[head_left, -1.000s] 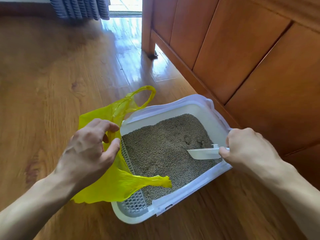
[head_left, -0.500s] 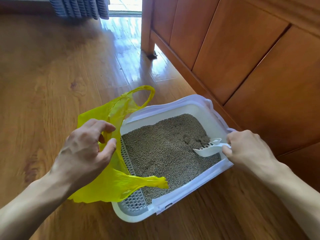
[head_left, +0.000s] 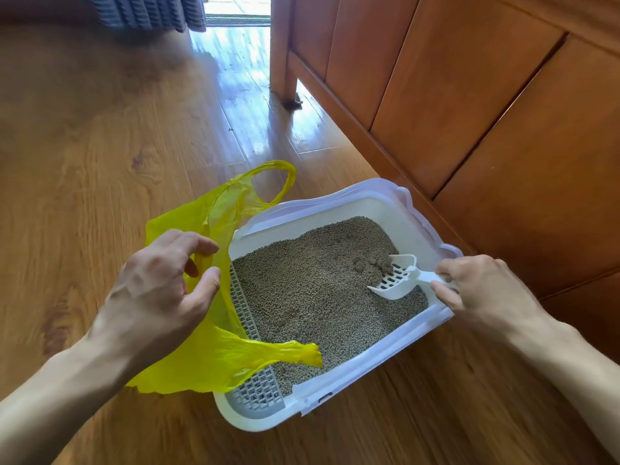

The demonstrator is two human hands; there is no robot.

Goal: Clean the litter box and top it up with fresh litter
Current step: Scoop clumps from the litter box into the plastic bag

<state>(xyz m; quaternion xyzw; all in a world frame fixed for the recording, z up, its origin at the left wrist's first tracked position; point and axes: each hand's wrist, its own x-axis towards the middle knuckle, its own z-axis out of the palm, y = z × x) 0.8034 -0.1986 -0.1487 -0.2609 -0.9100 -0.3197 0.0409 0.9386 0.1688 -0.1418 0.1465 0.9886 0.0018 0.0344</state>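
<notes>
While the left hand point(head_left: 161, 290) pinched the yellow bag point(head_left: 214, 357) at the litter box's point(head_left: 335, 203) left edge, the right hand point(head_left: 483, 290) gripped the white scoop point(head_left: 394, 280), dug into litter point(head_left: 308, 290) near clumps point(head_left: 372, 263).

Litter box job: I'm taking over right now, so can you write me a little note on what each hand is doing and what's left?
Left hand pinches the yellow bag open beside the litter box.
Right hand grips the white scoop, its front dug under the clumps near the box's far right corner.
Done: bag ready, scoop in place.
Left: lift the clumps, drop them in the bag, check the rest, add fresh litter.
</notes>
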